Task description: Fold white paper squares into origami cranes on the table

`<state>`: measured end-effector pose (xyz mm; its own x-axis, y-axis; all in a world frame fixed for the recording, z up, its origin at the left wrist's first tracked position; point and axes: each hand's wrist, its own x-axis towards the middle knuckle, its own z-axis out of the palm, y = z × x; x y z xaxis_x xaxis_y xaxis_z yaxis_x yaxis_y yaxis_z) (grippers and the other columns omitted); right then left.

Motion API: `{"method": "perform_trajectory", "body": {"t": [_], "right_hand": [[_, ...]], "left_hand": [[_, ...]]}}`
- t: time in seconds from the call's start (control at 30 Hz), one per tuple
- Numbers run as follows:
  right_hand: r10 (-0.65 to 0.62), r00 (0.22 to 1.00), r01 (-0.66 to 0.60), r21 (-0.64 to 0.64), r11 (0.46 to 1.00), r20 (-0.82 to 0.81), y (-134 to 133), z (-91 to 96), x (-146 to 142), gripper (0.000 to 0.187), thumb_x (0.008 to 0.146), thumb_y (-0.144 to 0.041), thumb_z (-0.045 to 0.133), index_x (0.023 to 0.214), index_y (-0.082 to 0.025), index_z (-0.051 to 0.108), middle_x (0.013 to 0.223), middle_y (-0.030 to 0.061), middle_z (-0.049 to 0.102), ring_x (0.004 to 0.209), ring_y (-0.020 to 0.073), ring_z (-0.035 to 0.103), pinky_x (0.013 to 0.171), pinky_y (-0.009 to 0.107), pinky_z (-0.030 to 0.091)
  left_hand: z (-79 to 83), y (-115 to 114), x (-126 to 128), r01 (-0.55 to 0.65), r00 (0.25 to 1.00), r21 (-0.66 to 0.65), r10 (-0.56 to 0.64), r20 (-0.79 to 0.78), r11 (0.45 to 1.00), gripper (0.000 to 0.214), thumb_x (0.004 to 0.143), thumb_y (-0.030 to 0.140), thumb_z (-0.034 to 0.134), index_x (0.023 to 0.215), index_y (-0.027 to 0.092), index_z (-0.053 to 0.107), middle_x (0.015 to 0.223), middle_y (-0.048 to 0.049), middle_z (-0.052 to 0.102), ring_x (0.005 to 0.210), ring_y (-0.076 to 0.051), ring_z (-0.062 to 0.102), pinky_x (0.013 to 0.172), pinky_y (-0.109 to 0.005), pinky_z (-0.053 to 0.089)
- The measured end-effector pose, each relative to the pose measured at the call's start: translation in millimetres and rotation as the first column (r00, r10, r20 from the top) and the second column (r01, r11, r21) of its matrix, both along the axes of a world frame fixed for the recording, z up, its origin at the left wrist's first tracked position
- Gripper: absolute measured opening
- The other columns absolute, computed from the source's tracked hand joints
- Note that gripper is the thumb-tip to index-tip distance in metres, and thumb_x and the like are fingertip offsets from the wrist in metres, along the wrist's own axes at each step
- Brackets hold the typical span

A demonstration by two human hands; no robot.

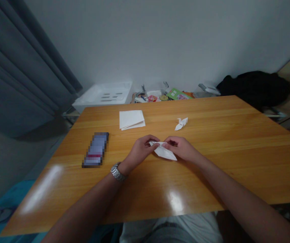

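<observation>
Head view: left hand (140, 151) and right hand (182, 148) close together, fingers pinching opposite ends of a folded white paper piece (163, 152) over the wooden table (223, 141). Farther along the tabletop, a paper crane (181, 123) and a folded paper stack (131, 119). Near the silver watch (117, 172) on the left wrist, a blurred phone (95, 149).

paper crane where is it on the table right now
In the head view, the paper crane sits on the wooden table, to the right of the stack of folded paper and just beyond the right hand.
</observation>
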<state>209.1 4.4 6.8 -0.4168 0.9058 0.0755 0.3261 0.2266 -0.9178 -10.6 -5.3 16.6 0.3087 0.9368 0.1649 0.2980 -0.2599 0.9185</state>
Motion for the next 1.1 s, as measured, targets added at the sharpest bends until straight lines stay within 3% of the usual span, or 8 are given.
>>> {"method": "perform_trajectory", "body": {"t": [0.17,0.5,1.1], "right_hand": [[-0.025,1.0,0.025,-0.003,1.0,-0.015,0,2.6,0,0.031,0.09,-0.047,0.063,0.088,-0.017,0.07,0.078,0.0034,0.069,0.067,0.0165,0.059,0.059,0.026,0.043],[-0.05,0.998,0.05,-0.008,0.999,-0.023,2,-0.4,0,0.029,0.089,-0.045,0.064,0.089,-0.017,0.07,0.077,0.0032,0.068,0.065,0.0157,0.057,0.057,0.026,0.042],[-0.074,0.997,0.074,-0.019,0.997,-0.028,-2,3.0,-4,0.025,0.089,-0.042,0.064,0.087,-0.018,0.069,0.077,0.0029,0.068,0.067,0.0167,0.059,0.06,0.027,0.043]], "left_hand": [[-9.1,6,0,-0.004,0.985,-0.103,0.021,0.172,0.995,0.03,0.087,0.04,0.07,0.104,0.015,0.068,0.092,-0.0074,0.073,0.082,-0.017,0.07,0.073,-0.028,0.057],[-2.8,4,3,-0.067,0.927,-0.254,0.154,0.342,0.965,0.026,0.086,0.038,0.07,0.1,0.015,0.065,0.091,-0.0082,0.075,0.078,-0.015,0.07,0.073,-0.028,0.06],[3.3,2,4,-0.14,0.933,-0.124,0.173,0.314,0.982,0.022,0.085,0.035,0.068,0.094,0.016,0.06,0.091,-0.0035,0.066,0.077,-0.013,0.067,0.072,-0.026,0.061]]}}
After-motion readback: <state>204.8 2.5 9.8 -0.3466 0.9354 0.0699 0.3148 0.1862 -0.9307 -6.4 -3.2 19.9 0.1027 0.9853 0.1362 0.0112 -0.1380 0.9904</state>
